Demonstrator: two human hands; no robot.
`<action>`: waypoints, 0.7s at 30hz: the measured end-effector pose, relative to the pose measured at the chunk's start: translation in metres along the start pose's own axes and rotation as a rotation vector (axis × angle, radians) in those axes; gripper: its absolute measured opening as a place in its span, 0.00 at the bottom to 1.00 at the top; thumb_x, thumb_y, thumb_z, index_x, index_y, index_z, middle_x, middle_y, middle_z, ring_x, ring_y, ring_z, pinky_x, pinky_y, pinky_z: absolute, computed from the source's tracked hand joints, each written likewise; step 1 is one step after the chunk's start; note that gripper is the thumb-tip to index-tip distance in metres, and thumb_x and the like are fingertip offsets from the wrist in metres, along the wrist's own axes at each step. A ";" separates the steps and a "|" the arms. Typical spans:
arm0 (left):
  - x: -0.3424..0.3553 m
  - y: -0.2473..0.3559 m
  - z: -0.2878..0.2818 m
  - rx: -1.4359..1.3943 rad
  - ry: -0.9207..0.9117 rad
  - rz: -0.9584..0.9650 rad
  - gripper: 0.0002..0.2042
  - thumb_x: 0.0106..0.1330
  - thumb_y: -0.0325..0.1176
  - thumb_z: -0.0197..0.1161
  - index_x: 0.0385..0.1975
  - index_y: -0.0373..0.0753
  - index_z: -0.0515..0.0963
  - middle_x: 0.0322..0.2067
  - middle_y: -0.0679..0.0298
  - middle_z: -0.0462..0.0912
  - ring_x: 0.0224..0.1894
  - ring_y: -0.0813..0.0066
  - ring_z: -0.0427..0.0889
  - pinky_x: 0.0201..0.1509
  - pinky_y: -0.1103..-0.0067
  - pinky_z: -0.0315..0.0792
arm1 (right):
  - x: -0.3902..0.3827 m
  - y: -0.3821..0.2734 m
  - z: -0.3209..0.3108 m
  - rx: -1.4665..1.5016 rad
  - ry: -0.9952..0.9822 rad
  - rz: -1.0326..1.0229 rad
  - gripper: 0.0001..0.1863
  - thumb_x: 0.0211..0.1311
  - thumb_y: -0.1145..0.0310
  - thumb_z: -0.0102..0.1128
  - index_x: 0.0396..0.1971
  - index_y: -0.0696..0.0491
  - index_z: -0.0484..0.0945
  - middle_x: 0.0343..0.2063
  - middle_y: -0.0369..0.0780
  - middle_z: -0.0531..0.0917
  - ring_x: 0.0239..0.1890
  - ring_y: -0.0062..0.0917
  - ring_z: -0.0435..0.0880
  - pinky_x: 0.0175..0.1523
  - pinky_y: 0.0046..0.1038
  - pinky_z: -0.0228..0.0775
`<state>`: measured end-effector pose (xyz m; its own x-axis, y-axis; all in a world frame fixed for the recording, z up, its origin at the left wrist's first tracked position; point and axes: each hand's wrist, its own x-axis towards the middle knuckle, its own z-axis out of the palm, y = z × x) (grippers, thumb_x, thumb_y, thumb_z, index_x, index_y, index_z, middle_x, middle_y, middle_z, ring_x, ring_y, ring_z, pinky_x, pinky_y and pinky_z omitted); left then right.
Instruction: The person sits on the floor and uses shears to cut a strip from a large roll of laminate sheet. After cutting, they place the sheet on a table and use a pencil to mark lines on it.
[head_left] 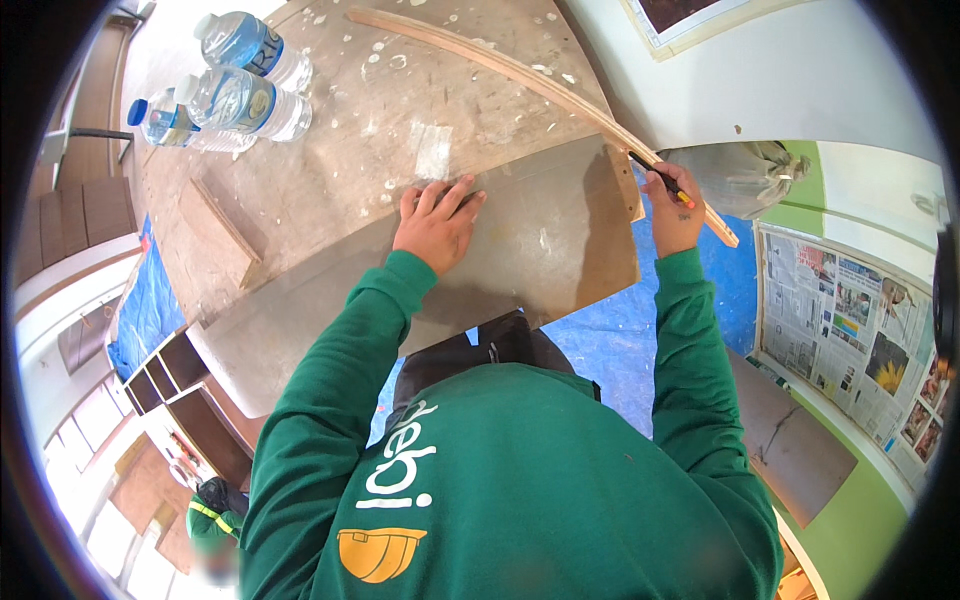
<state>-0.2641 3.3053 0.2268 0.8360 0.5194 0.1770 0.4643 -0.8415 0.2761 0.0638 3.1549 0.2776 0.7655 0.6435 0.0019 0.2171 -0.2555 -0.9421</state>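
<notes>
Grey-brown panel (540, 235) slanting lengthwise along the near edge of the surface (330, 150), under a flat, spread left hand (440, 226); at its right end, a right hand (678, 212) pinching a black writing tool (641, 162).

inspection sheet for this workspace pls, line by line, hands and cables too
surface: table, pale spots and smears
things in use: panel at the near side; long strip angled past its right end; dark pen
clutter: three bottles at far left; wood piece nearer
left hand: spread, over the panel's far edge
right hand: grips the pen, tip by the strip
cables: nothing clearly seen
surroundings: blue sheet below; newspaper at right; another person at lower left
</notes>
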 end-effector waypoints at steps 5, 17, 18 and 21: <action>0.001 0.000 0.001 0.005 0.008 0.006 0.20 0.63 0.36 0.62 0.57 0.53 0.80 0.65 0.71 0.73 0.60 0.64 0.71 0.65 0.56 0.60 | -0.022 0.006 0.011 -0.188 -0.085 -0.148 0.15 0.72 0.64 0.60 0.50 0.60 0.79 0.40 0.42 0.84 0.44 0.32 0.83 0.51 0.30 0.75; 0.005 0.004 -0.005 -0.025 -0.016 0.000 0.19 0.64 0.35 0.63 0.56 0.50 0.81 0.65 0.68 0.73 0.61 0.61 0.71 0.66 0.56 0.58 | -0.061 -0.007 0.063 -0.433 -0.117 -0.193 0.22 0.77 0.61 0.51 0.62 0.60 0.70 0.53 0.54 0.78 0.54 0.50 0.78 0.59 0.41 0.71; 0.005 0.004 -0.005 -0.027 -0.015 -0.001 0.19 0.64 0.35 0.63 0.56 0.50 0.81 0.65 0.68 0.73 0.61 0.61 0.71 0.66 0.56 0.58 | -0.060 -0.009 0.063 -0.433 -0.124 -0.188 0.22 0.77 0.61 0.51 0.62 0.60 0.70 0.53 0.54 0.78 0.54 0.50 0.78 0.59 0.41 0.71; 0.004 0.003 -0.005 -0.033 -0.012 -0.002 0.19 0.64 0.34 0.63 0.56 0.50 0.81 0.65 0.67 0.73 0.61 0.61 0.71 0.65 0.57 0.58 | -0.057 -0.010 0.064 -0.436 -0.123 -0.203 0.22 0.77 0.61 0.51 0.62 0.60 0.70 0.52 0.53 0.78 0.53 0.50 0.79 0.58 0.41 0.72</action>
<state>-0.2605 3.3053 0.2329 0.8388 0.5187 0.1652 0.4559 -0.8353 0.3073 -0.0212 3.1668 0.2651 0.6099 0.7853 0.1062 0.6074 -0.3772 -0.6991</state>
